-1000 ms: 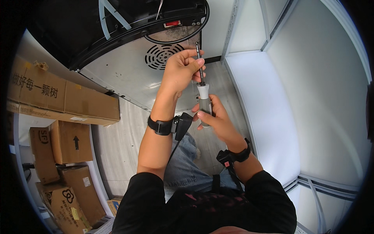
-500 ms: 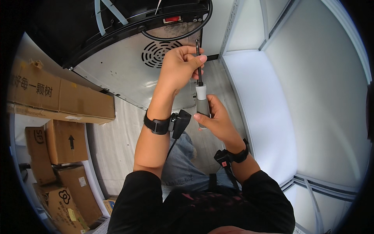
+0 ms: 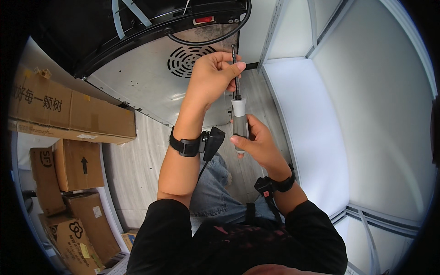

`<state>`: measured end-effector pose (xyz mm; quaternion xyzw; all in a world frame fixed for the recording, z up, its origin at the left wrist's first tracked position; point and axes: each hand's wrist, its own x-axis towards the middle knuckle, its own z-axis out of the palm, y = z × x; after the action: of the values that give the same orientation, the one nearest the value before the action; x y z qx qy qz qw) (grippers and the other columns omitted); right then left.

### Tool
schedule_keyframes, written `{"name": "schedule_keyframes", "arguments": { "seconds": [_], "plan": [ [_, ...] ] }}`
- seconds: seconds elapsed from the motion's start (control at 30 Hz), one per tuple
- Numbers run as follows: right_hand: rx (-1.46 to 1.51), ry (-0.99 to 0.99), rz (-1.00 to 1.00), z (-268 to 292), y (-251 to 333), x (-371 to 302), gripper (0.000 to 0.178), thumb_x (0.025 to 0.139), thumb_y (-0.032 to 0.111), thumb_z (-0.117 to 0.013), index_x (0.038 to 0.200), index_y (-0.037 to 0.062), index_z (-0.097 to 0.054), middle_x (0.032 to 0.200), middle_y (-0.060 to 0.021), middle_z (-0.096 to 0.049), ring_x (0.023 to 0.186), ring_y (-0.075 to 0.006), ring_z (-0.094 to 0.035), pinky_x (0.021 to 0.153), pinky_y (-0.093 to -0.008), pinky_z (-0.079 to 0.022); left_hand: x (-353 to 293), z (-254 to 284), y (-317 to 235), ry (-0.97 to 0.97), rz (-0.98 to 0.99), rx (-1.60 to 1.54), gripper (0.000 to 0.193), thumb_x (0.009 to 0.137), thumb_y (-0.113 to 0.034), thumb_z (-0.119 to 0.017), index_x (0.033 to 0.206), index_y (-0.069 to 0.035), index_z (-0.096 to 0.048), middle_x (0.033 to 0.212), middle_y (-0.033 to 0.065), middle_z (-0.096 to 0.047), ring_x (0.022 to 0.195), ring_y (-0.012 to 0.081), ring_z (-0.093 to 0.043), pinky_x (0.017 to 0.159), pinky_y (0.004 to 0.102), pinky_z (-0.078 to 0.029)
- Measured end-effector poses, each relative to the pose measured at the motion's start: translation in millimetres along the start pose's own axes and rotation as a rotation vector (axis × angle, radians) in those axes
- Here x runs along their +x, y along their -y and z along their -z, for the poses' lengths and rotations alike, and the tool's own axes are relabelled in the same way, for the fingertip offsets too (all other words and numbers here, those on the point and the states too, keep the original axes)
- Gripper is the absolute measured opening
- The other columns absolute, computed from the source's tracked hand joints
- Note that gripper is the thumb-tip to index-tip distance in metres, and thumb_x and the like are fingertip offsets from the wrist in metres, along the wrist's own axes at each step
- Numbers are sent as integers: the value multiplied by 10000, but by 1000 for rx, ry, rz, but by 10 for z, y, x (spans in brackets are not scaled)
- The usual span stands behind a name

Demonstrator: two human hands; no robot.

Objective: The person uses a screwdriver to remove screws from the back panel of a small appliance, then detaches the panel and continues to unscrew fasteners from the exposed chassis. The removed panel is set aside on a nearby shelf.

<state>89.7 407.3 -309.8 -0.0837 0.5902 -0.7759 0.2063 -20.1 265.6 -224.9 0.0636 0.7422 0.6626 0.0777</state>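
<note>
A screwdriver [image 3: 239, 108] with a grey and white handle points away from me, its dark shaft running toward the metal cabinet. My right hand [image 3: 257, 139] is wrapped round the handle, thumb on top. Farther up, my left hand [image 3: 215, 75] pinches the shaft close to the tip. The tip shows just past my left fingers, near the right edge of the cabinet's metal panel [image 3: 146, 89]; whether it touches the panel I cannot tell. Round slotted vents [image 3: 185, 59] lie left of my left fingers.
A red switch [image 3: 204, 20] and a looped black cable [image 3: 201, 43] sit above the panel. Cardboard boxes [image 3: 80, 165] are stacked on a shelf at left. A white ledge [image 3: 305, 119] and pale wall panels [image 3: 376, 91] run along the right. Grey wood-look floor [image 3: 137, 169] lies below.
The screwdriver and my right hand have shifted slightly right and toward me. My left hand keeps its pinch on the shaft, nearly still.
</note>
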Motion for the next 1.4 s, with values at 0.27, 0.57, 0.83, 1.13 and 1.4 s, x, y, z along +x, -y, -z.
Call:
{"name": "schedule_keyframes", "arguments": {
  "seconds": [0.27, 0.57, 0.83, 1.13, 1.4],
  "plan": [
    [273, 84, 25, 42, 80, -65, 597, 860, 104, -585, 1357, 20, -265, 1055, -93, -568, 856, -134, -589, 576, -238, -523, -21, 27, -38, 45, 16, -120, 213, 899, -108, -562, 1070, 17, -588, 739, 65, -647, 605, 117, -624, 510, 210, -485],
    [96, -44, 108, -39, 119, -159, 650, 778, 18, -671, 1323, -19, -319, 1074, -90, -530, 938, -137, -556, 647, -255, -550, -24, 38, -56, 76, 45, -142, 243, 918, -130, -531, 1106, 21, -559, 800, 100, -672, 630, 132, -650, 530, 218, -521],
    [-133, -164, 243, -66, 39, -105, 629, 757, 48, -712, 1270, -14, -354, 1068, -84, -528, 989, -122, -534, 710, -258, -527, -15, 11, -34, 7, 30, -55, 209, 894, -149, -590, 1035, 6, -600, 743, 58, -643, 566, 111, -627, 473, 201, -488],
    [319, -8, 185, -7, 4, -171, 572, 804, -43, -584, 1307, 51, -327, 1090, -92, -537, 960, -152, -547, 769, -283, -498, -35, -11, -63, 5, 28, -126, 203, 906, -117, -554, 1058, 12, -591, 738, 63, -639, 576, 127, -633, 476, 202, -488],
    [127, -45, 246, 13, -20, -184, 566, 810, -27, -586, 1311, 43, -333, 1086, -87, -543, 950, -149, -550, 666, -243, -504, -35, -7, -52, 23, 16, -131, 214, 905, -139, -552, 1061, 3, -587, 738, 66, -644, 590, 130, -640, 483, 205, -492]
  ]
}}
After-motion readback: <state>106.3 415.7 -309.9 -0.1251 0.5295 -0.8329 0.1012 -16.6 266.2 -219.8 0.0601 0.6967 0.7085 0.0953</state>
